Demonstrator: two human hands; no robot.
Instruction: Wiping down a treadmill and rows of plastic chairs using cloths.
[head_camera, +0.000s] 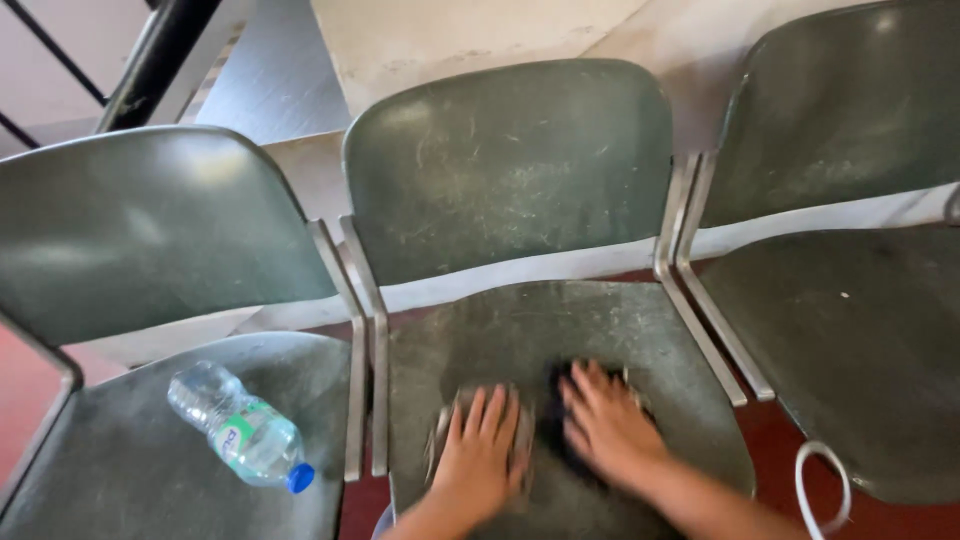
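— Dark cloth, is that what is lying under the two hands on the middle chair seat?

— It is looking that way (the frame is blurred, so I cannot tell the fabric or its full outline). It is sitting near the front edge of the seat, about midway between the side edges.

— Which hand is covering more of it?

— The right hand. It is lying flat with fingers spread, pressing down on the dark patch, which is showing mostly to its left. The left hand is resting just beside it, also flat and spread, over a paler, greyish bit of cloth toward the seat's left edge.

— Anything else nearby?

— A clear plastic bottle with a blue cap is lying on its side on the left chair seat, well apart from both hands.
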